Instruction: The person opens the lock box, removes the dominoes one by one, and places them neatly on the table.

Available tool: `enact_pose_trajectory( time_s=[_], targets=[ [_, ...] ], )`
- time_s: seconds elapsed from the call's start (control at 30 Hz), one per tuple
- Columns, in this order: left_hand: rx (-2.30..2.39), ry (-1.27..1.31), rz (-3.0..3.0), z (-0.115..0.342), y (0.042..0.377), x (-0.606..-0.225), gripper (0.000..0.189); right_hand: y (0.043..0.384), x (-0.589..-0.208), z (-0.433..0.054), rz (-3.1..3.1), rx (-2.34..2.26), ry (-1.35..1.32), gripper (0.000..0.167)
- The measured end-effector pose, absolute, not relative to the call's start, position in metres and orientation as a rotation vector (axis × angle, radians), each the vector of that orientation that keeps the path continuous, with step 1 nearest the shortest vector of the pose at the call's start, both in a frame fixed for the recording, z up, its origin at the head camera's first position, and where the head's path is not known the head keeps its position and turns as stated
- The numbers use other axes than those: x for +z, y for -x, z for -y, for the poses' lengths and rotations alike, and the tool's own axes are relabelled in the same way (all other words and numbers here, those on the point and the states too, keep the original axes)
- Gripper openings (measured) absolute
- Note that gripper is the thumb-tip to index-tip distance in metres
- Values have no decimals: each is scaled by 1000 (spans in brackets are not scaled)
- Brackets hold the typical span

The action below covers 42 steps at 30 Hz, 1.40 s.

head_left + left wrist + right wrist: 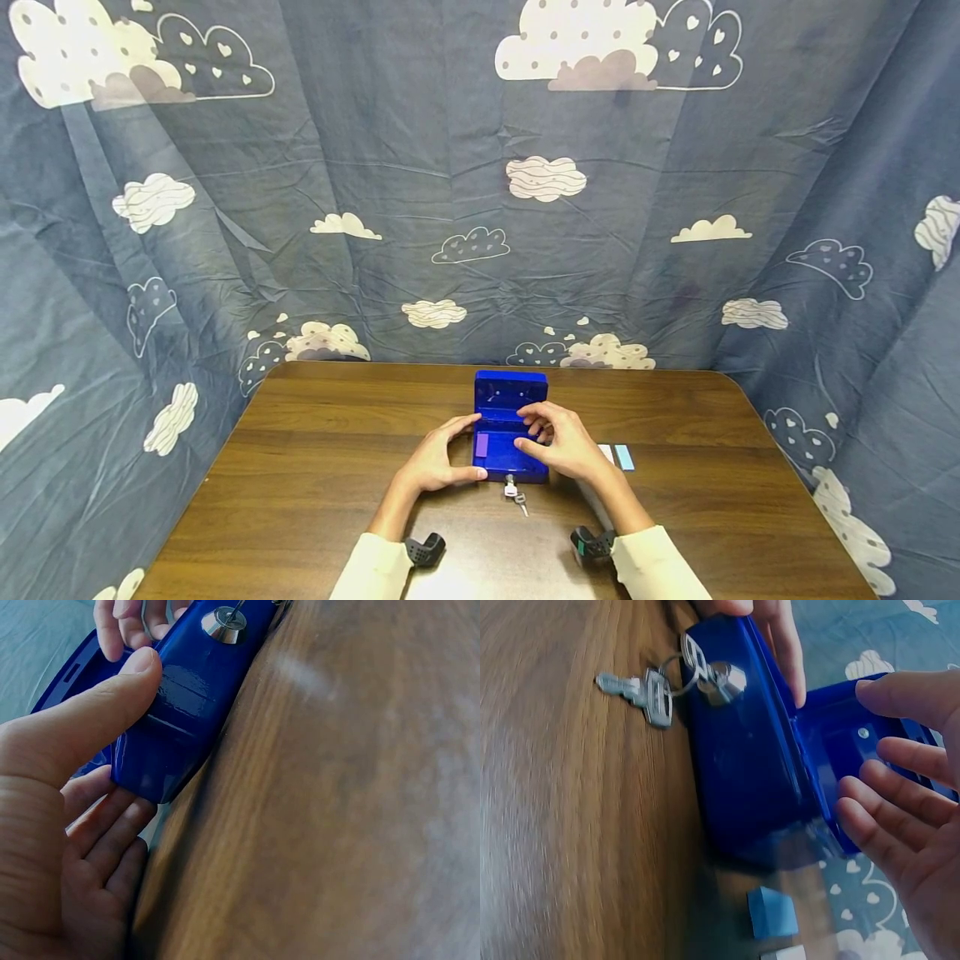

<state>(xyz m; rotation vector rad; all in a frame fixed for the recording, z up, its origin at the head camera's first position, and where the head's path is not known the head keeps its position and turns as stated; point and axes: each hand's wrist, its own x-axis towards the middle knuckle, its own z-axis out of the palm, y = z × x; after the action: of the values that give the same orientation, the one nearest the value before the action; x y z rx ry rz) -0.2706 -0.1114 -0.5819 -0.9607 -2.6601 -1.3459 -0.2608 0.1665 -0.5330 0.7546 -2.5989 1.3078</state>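
Note:
A blue cash box point(511, 477) stands on the table with its lid point(512, 388) raised at the back. Inside, at the left, lies a purple block point(482, 445). A key sits in the front lock point(726, 682), and a second key point(634, 690) hangs from its ring. My left hand point(435, 460) holds the box's left side, thumb on the front corner and fingers along the side. Over the right part of the box is my right hand point(558, 439), its fingers loosely bent and nothing between them. In the right wrist view its fingertips point(853, 814) appear near the box's rim.
To the right of the box, a white block point(606, 452) and a light blue block point(625, 457) lie on the brown wooden table point(322, 467). A dark curtain with cloud prints point(405, 167) hangs behind the table and at both sides.

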Motion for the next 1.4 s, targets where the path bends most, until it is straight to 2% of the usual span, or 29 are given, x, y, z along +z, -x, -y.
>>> enact_pose_trajectory(
  time_s=[0.73,1.4],
  targets=[
    [-1343,932,2688,114,272,-585,93,265,-539,-131,2632,1329,-845,45],
    [-1364,940,2687,112,273,-584,93,270,-547,-113,2681,1171,-906,45]
  ],
)
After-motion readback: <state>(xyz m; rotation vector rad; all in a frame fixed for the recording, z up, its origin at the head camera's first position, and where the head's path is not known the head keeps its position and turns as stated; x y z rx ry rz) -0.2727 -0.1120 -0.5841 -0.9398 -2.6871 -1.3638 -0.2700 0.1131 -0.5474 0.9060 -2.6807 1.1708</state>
